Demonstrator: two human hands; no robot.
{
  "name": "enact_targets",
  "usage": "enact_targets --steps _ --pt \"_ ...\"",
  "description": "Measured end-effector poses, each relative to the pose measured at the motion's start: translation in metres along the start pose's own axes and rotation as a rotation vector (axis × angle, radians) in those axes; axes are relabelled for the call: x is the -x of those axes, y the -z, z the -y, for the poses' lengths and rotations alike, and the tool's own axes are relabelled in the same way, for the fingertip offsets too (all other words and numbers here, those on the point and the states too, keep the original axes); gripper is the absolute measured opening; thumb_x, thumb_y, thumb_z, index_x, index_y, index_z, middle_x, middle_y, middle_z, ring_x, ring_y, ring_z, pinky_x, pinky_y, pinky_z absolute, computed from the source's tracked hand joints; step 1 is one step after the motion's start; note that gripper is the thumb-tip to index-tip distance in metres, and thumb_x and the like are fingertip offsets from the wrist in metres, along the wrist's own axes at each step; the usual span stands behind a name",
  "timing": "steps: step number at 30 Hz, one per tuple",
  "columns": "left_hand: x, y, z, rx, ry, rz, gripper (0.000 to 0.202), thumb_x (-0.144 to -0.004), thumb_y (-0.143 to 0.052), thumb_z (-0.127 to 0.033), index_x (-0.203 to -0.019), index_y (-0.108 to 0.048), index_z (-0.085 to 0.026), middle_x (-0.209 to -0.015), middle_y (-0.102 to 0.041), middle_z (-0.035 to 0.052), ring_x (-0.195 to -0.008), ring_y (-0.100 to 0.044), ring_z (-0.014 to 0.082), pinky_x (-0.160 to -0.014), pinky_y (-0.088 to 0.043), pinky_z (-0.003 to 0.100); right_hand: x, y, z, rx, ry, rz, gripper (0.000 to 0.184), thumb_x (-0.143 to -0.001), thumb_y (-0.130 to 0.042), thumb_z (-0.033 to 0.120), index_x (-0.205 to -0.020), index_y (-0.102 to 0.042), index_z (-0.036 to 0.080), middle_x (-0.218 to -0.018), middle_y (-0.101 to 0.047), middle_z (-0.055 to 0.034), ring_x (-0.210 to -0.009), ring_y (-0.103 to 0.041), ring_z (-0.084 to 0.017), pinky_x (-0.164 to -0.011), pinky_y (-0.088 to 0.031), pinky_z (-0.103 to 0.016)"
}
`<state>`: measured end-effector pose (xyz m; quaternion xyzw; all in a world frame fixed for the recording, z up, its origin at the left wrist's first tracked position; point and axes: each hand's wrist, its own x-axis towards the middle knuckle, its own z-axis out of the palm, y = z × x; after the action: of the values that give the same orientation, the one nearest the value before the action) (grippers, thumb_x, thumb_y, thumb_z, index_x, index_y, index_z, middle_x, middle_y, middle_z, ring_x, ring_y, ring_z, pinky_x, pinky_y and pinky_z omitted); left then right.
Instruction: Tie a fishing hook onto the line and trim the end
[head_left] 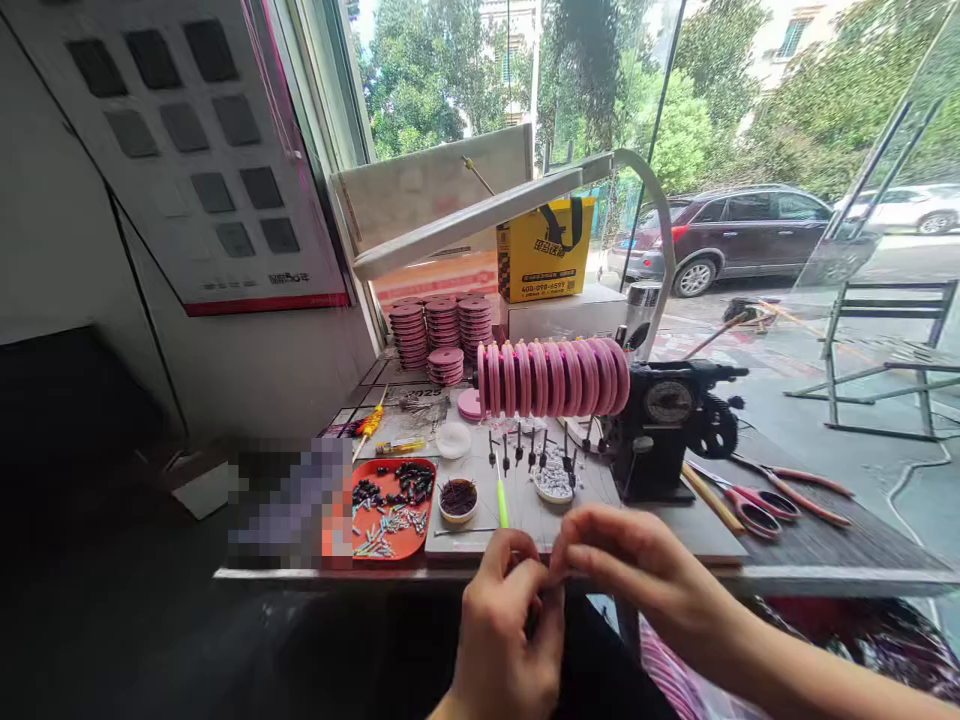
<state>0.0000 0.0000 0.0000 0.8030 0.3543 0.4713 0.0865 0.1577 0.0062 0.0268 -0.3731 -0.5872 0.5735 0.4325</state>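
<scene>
Pink spools (553, 377) sit in a row on a horizontal shaft at the centre of the frame, mounted on a black winding machine (660, 425) just right of centre; further pink spools stand in stacks (441, 330) behind them, toward the window. Both hands meet at the lower centre, in front of the near edge of the bench (825, 560); the left hand (502, 630) is curled, its fingers pinched narrow with thumb and forefinger together; the right hand (637, 570) reaches in from the lower right, its fingers closed to a pinch that touches the left fingertips. What they hold between them is too small to identify; it lies at the point where the fingertips meet. An orange tray (390, 505) of small black and coloured parts lies left of the hands; just beside it stand a small round dish (458, 499) of dark pieces and, further right, a dish of pale beads (555, 482). A green-handled tool (501, 500) lies on the pale mat (637, 515) between the dishes. Red-handled scissors (757, 505) lie at the right of the machine; a yellow box (544, 250) stands at the upper centre.
</scene>
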Motion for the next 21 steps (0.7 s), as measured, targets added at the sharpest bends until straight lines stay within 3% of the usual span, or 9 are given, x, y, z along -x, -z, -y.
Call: enact_targets --steps 3,5,7,9,11,12,14,17,21 --pt "0.008 -0.003 0.010 -0.273 -0.384 -0.105 0.020 -0.080 -0.045 0.000 -0.085 -0.063 -0.005 -0.078 -0.065 0.0144 -0.059 -0.060 0.0175 -0.055 -0.053 0.026 -0.019 -0.003 0.001 -0.030 -0.036 0.056 0.039 -0.075 -0.062 0.054 -0.072 -0.051 0.016 -0.068 -0.053 0.0006 -0.063 -0.047 -0.010 -0.059 -0.038 -0.023" --pt "0.009 -0.002 0.013 -0.345 -0.550 -0.083 0.023 -0.078 -0.044 0.002 -0.087 -0.064 -0.001 -0.077 -0.068 0.0168 -0.055 -0.059 0.0188 -0.050 -0.052 0.027 -0.023 -0.003 0.000 -0.004 -0.029 0.079 0.041 -0.075 -0.061 0.056 -0.071 -0.049 0.016 -0.064 -0.050 0.0018 -0.058 -0.043 -0.009 -0.054 -0.035 -0.022" --pt "0.005 0.000 0.012 -0.278 -0.572 0.011 0.025 -0.076 -0.043 0.003 -0.083 -0.066 -0.001 -0.073 -0.070 0.0170 -0.054 -0.058 0.0196 -0.048 -0.050 0.028 -0.018 0.000 -0.001 0.035 -0.019 0.076 0.039 -0.078 -0.059 0.053 -0.070 -0.049 0.017 -0.062 -0.048 0.0027 -0.057 -0.040 -0.009 -0.052 -0.033 -0.022" --pt "-0.002 0.002 0.008 0.040 -0.215 0.160 0.021 -0.074 -0.047 -0.001 -0.072 -0.067 -0.007 -0.068 -0.067 0.0131 -0.057 -0.057 0.0184 -0.051 -0.047 0.027 -0.007 0.003 -0.002 0.166 0.073 0.074 0.026 -0.083 -0.059 0.041 -0.075 -0.053 0.016 -0.066 -0.050 0.0019 -0.059 -0.041 -0.010 -0.055 -0.034 -0.022" --pt "-0.009 0.003 0.005 0.545 0.459 0.303 0.011 -0.065 -0.056 -0.009 -0.058 -0.063 -0.013 -0.060 -0.061 0.0058 -0.053 -0.051 0.0138 -0.048 -0.041 0.023 0.006 0.007 -0.002 0.522 0.337 0.141 0.010 -0.088 -0.052 0.024 -0.083 -0.057 0.017 -0.074 -0.056 -0.0005 -0.064 -0.045 -0.011 -0.058 -0.035 -0.023" --pt "-0.013 0.003 0.004 0.779 0.784 0.358 0.006 -0.059 -0.059 -0.012 -0.054 -0.061 -0.014 -0.056 -0.057 0.0021 -0.049 -0.047 0.0109 -0.045 -0.038 0.022 0.012 0.008 -0.002 0.757 0.515 0.187 0.012 -0.090 -0.047 0.018 -0.084 -0.058 0.018 -0.075 -0.058 -0.0015 -0.063 -0.046 -0.012 -0.058 -0.035 -0.024" --pt "-0.017 0.002 0.005 1.045 1.151 0.433 0.001 -0.048 -0.059 -0.014 -0.049 -0.059 -0.014 -0.049 -0.052 -0.0023 -0.042 -0.041 0.0071 -0.042 -0.033 0.020 0.019 0.008 -0.004 1.159 0.833 0.251 0.027 -0.092 -0.036 0.010 -0.080 -0.059 0.017 -0.070 -0.059 -0.0020 -0.059 -0.044 -0.013 -0.056 -0.035 -0.027" --pt "-0.019 0.000 0.007 1.142 1.280 0.476 0.006 -0.043 -0.059 -0.015 -0.049 -0.060 -0.013 -0.045 -0.050 -0.0038 -0.041 -0.042 0.0058 -0.041 -0.033 0.018 0.021 0.006 -0.010 1.330 1.008 0.216 0.035 -0.092 -0.030 0.007 -0.076 -0.060 0.015 -0.061 -0.055 -0.0005 -0.052 -0.040 -0.013 -0.054 -0.034 -0.030" --pt "-0.019 0.000 0.008 1.206 1.346 0.452 0.007 -0.042 -0.061 -0.014 -0.048 -0.059 -0.012 -0.046 -0.052 -0.0043 -0.042 -0.046 0.0052 -0.042 -0.034 0.016 0.018 0.004 -0.017 1.372 1.048 0.232 0.038 -0.094 -0.027 0.008 -0.080 -0.062 0.013 -0.063 -0.056 -0.0004 -0.054 -0.043 -0.013 -0.056 -0.036 -0.031"
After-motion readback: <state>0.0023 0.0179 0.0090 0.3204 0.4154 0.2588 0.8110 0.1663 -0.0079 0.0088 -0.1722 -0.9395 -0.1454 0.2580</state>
